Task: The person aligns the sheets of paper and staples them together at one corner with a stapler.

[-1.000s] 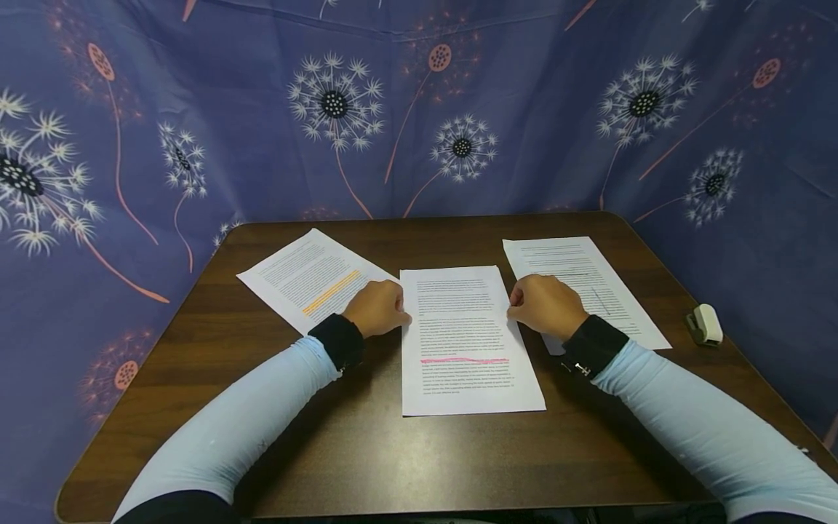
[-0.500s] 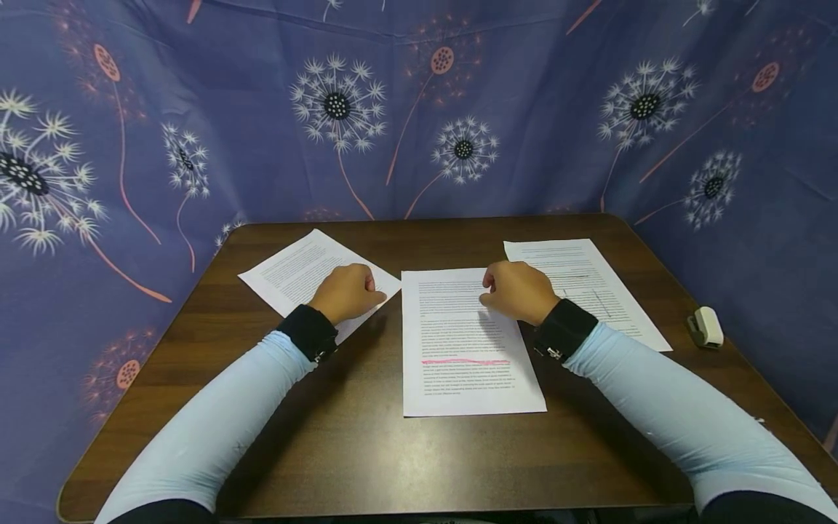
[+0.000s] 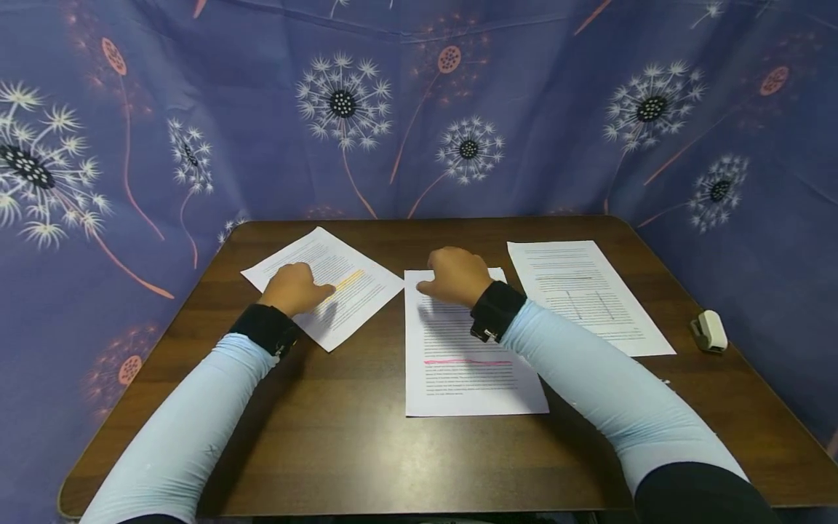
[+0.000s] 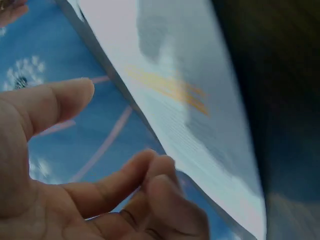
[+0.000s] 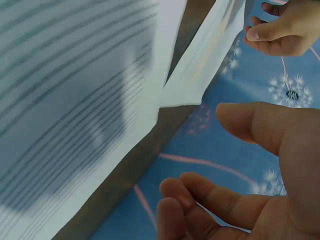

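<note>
My left hand (image 3: 296,290) hovers over the left sheet of paper (image 3: 356,313), which lies turned at an angle and carries an orange highlighted passage (image 4: 170,90). In the left wrist view its thumb stands apart from loosely curled fingers (image 4: 165,195), with nothing between them. My right hand (image 3: 457,276) is above the top part of the middle sheet (image 3: 419,393), casting a shadow on the print. A pink line (image 3: 466,362) runs across that sheet's lower half. The right wrist view shows the right thumb and fingers (image 5: 220,200) apart, holding nothing.
At the right lies a third printed sheet (image 3: 583,269) with two thin vertical pen marks. A small white and dark object (image 3: 710,331) sits near the table's right edge. Behind the brown table (image 3: 314,451) hangs a blue cloth (image 3: 543,87) with dandelions.
Both hands have left the side edges of the middle sheet and moved left: the left hand over the angled sheet, the right hand across the middle sheet's top. The sheets look unmoved.
</note>
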Motion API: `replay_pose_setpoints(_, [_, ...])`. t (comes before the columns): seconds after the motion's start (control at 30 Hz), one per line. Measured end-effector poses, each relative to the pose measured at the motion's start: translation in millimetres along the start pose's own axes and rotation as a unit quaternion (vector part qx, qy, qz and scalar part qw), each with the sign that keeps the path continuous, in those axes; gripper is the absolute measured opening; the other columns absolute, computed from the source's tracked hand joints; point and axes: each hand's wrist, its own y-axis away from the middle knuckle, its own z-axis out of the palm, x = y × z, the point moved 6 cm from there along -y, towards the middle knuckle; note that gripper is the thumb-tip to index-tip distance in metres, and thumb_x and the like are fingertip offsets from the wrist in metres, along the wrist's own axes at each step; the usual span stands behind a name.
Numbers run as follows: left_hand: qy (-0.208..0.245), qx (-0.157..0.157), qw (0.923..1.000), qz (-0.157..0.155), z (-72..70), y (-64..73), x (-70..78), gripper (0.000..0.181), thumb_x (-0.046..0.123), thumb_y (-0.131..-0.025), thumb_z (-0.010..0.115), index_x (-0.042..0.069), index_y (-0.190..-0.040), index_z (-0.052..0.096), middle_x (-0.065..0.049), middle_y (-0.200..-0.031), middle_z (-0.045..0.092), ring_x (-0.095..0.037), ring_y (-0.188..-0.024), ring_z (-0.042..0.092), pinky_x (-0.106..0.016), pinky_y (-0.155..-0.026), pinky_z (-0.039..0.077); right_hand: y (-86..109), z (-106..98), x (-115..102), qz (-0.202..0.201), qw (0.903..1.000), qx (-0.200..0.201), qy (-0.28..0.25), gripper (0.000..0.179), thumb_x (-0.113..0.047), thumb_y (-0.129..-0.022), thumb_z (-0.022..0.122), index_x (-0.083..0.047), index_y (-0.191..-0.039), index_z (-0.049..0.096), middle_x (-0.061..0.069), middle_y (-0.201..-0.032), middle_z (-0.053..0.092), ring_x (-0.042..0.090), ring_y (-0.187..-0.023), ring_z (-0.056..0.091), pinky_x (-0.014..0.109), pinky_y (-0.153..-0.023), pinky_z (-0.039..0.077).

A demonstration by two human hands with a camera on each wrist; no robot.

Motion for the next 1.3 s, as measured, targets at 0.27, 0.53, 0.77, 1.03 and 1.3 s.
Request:
replay_pose_setpoints(0.27, [-0.024, -0.017, 0.9979, -0.058, -6.7, 7.2, -41.0, 0.054, 0.055, -0.093, 0.064, 0.003, -0.081, 0.064, -0.009, -0.072, 0.056, -0.029, -0.069, 0.057, -0.040, -0.060, 0.045, -30.2, 6, -34, 0.010, 0.9998, 0.000, 0.014, 0.039, -0.055, -0.089, 0.070, -0.018, -0.079, 0.066, 0.003, -0.101, 0.064, 0.030, -0.095, 0.063, 0.053, -0.087, 0.051])
replay_pose_setpoints(0.53, [-0.031, -0.036, 0.9945, -0.094, -5.7, 17.1, -66.0, 0.075, 0.067, -0.090, 0.060, -0.006, -0.103, 0.070, -0.015, -0.084, 0.063, -0.033, -0.077, 0.056, -0.044, -0.064, 0.046, -59.9, 17, -54, 0.025, 0.9989, -0.010, 0.039, 0.039, -0.059, -0.090, 0.068, -0.020, -0.084, 0.068, 0.010, -0.121, 0.064, 0.036, -0.114, 0.059, 0.057, -0.101, 0.045])
replay_pose_setpoints(0.77, [-0.040, -0.051, 0.9936, -0.093, -4.4, 17.9, -67.2, 0.079, 0.071, -0.090, 0.056, -0.005, -0.107, 0.071, -0.016, -0.089, 0.065, -0.034, -0.081, 0.058, -0.045, -0.066, 0.047, -83.7, 35, -61, 0.042, 0.9980, -0.015, 0.046, 0.040, -0.062, -0.087, 0.070, -0.022, -0.089, 0.072, 0.009, -0.116, 0.064, 0.036, -0.113, 0.058, 0.057, -0.100, 0.045])
replay_pose_setpoints(1.03, [-0.037, -0.063, 0.9932, -0.091, -3.2, 19.2, -56.8, 0.073, 0.069, -0.092, 0.057, -0.002, -0.101, 0.069, -0.010, -0.079, 0.057, -0.031, -0.078, 0.057, -0.044, -0.067, 0.046, -105.4, 58, -63, 0.067, 0.9964, -0.036, 0.037, 0.042, -0.065, -0.085, 0.071, -0.025, -0.097, 0.073, 0.008, -0.119, 0.062, 0.035, -0.117, 0.054, 0.057, -0.099, 0.043])
replay_pose_setpoints(1.3, [-0.036, -0.052, 0.9945, -0.084, -0.4, 18.3, -52.1, 0.064, 0.067, -0.091, 0.060, 0.004, -0.087, 0.067, -0.007, -0.076, 0.054, -0.029, -0.074, 0.057, -0.043, -0.064, 0.045, -114.1, 67, -62, 0.081, 0.9951, -0.034, 0.046, 0.045, -0.066, -0.085, 0.069, -0.024, -0.099, 0.074, 0.009, -0.117, 0.061, 0.033, -0.113, 0.051, 0.054, -0.096, 0.043])
